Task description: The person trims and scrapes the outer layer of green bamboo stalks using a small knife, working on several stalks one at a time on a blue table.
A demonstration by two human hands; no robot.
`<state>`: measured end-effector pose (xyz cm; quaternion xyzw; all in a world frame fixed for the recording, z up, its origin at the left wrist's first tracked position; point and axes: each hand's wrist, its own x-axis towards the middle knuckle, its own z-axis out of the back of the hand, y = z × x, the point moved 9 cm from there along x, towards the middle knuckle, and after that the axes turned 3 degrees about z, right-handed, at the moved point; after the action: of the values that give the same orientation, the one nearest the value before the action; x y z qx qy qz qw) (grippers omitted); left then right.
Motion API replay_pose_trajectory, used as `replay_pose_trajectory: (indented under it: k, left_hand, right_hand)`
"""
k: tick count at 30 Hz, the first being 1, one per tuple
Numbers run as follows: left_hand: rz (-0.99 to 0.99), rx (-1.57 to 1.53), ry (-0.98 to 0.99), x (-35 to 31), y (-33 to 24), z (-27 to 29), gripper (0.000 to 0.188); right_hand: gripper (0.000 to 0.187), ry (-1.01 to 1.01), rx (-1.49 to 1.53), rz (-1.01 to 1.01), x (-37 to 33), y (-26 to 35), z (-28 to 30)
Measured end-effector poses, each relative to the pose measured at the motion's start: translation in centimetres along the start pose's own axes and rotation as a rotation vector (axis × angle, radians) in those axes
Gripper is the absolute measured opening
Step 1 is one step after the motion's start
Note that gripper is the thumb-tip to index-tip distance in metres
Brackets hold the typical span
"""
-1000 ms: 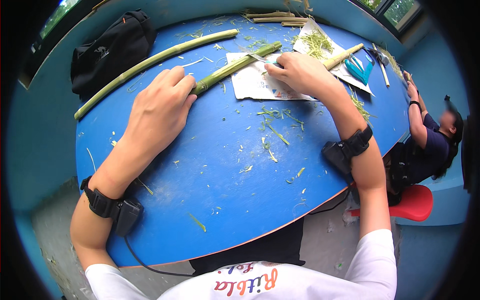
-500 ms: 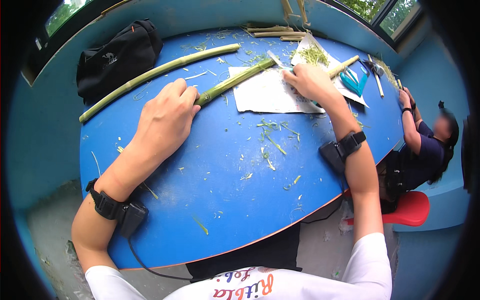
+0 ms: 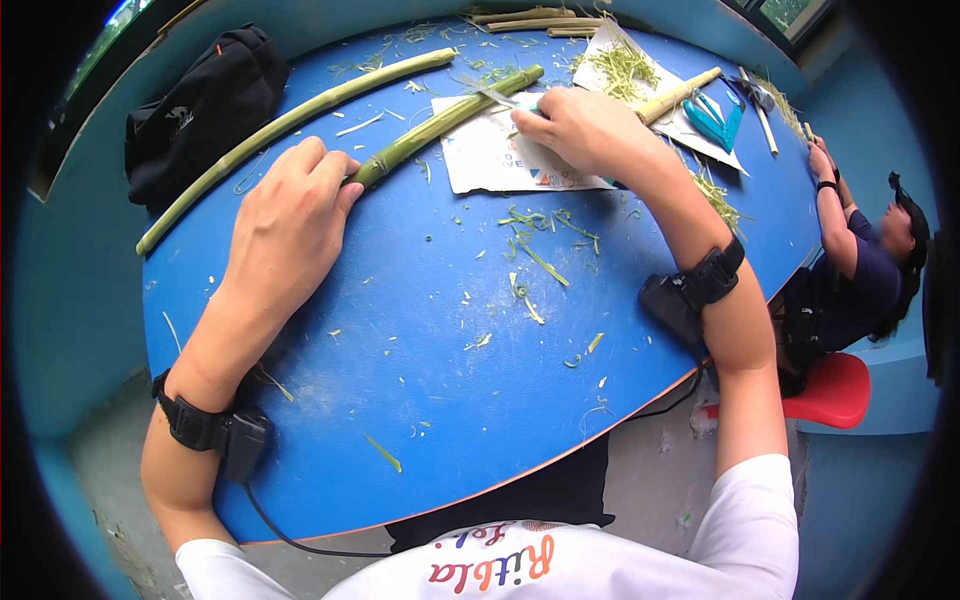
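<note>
One blue table (image 3: 400, 440) is spread under left hand (image 3: 285, 215) and right hand (image 3: 590, 125); green stalk (image 3: 420, 136) is gripped at its near end by closed left fingers; knife (image 3: 488, 94), clasped in curled right fingers, is angled across it; shavings (image 3: 545, 265) are strewn nearside of right fingers. Scraping seems underway; firm left hold, shallow blade judged needed next.

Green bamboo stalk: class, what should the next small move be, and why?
Perhaps push the knife lightly outward along the bamboo stalk: the right hand holds it with its blade seemingly across the stalk's far part, the left hand grips the near end, and the surface there looks green.
</note>
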<state>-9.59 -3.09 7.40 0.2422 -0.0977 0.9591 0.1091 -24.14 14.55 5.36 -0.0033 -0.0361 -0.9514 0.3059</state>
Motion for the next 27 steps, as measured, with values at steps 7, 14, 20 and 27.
replay_pose_trajectory:
  k: [7, 14, 20, 27]
  left_hand:
    - [0.016, 0.003, -0.014, 0.1, 0.5, 0.1, 0.012]
    - [0.015, -0.005, -0.021, -0.1, 0.6, 0.0, 0.012]
    - [0.027, 0.028, 0.0, -0.1, 1.1, -0.3, 0.012]
    - [0.021, 0.045, -0.008, 0.1, 0.7, 0.3, 0.012]
  right_hand:
    - [0.059, -0.061, -0.097, 0.007, 1.3, -1.6, 0.7]
    - [0.061, 0.076, 0.071, 0.034, 0.0, 0.0, 0.3]
    - [0.057, 0.104, 0.035, -0.033, -0.1, -0.5, -0.2]
    - [0.06, -0.035, 0.032, -0.007, 0.0, -2.3, 1.4]
